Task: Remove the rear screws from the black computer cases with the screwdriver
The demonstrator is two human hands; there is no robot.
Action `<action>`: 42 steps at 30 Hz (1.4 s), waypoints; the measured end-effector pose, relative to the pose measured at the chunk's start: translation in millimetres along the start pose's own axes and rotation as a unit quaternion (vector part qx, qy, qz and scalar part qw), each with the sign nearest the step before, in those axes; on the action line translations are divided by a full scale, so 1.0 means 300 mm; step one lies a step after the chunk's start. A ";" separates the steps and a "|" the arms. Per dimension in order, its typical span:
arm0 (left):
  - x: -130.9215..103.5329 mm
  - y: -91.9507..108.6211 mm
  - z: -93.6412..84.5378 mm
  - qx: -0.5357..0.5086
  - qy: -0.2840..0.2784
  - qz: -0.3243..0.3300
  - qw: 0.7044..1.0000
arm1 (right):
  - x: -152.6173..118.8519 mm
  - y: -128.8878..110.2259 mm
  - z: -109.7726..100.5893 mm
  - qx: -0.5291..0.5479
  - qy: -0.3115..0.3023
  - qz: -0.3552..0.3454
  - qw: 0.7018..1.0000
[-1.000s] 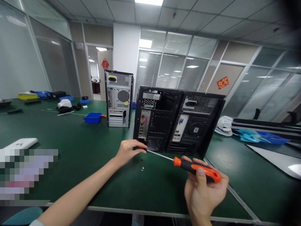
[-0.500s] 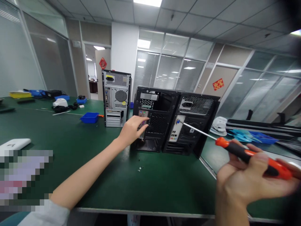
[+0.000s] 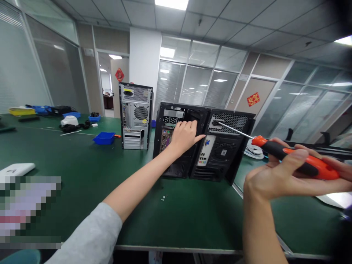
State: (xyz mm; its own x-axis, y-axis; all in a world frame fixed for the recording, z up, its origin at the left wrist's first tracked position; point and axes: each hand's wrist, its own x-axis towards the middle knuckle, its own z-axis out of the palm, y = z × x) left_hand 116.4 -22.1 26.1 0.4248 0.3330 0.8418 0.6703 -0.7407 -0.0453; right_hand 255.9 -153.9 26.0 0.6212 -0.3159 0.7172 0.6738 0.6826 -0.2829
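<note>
Two black computer cases stand side by side, rear panels facing me: the left case [image 3: 189, 161] and the right case [image 3: 236, 143]. My left hand [image 3: 185, 137] is in front of the left case's rear, thumb stretched out to the right and fingers apart from it, with nothing visible in it. My right hand [image 3: 291, 172] holds a red and black screwdriver [image 3: 299, 159]. Its long shaft points left, with the tip in front of the right case's power socket. Small screws [image 3: 164, 198] lie on the green table [image 3: 192, 220] before the cases.
Another computer tower [image 3: 136, 117] stands behind to the left. A blue tray [image 3: 104, 138] sits beside it. More trays and a white device [image 3: 69, 121] are at the far left. A white object [image 3: 16, 169] lies at the left edge.
My left hand has moved up and right across the left case, its thumb now spread wider. The screwdriver tip has risen from the blue port to the power socket.
</note>
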 end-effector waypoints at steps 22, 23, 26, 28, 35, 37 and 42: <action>0.007 0.047 0.113 0.040 0.017 -0.083 0.996 | -0.046 0.104 0.048 0.076 0.068 -0.288 0.952; 0.008 0.049 0.113 0.039 0.018 -0.084 0.996 | -0.048 0.099 0.047 0.079 0.061 -0.293 0.951; 0.010 0.054 0.115 0.033 0.019 -0.088 0.995 | -0.060 0.087 0.047 0.071 0.047 -0.304 0.949; 0.010 0.055 0.116 0.029 0.018 -0.091 0.995 | -0.070 0.079 0.045 0.051 0.040 -0.301 0.952; 0.009 0.054 0.122 0.023 0.023 -0.092 0.995 | -0.089 0.062 0.039 0.036 0.001 -0.290 0.956; 0.009 0.053 0.123 0.020 0.024 -0.091 0.995 | -0.089 0.063 0.042 0.043 0.001 -0.302 0.952; 0.010 0.052 0.125 0.015 0.028 -0.094 0.995 | -0.093 0.070 0.041 0.030 -0.020 -0.301 0.953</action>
State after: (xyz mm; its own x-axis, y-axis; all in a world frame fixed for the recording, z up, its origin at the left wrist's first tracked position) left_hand 151.0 -10.7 7.8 0.2557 0.4311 0.8653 0.7532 -0.6499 0.1013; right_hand 247.7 -122.6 7.9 0.1138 -0.6375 0.7620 0.8779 0.4235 0.2233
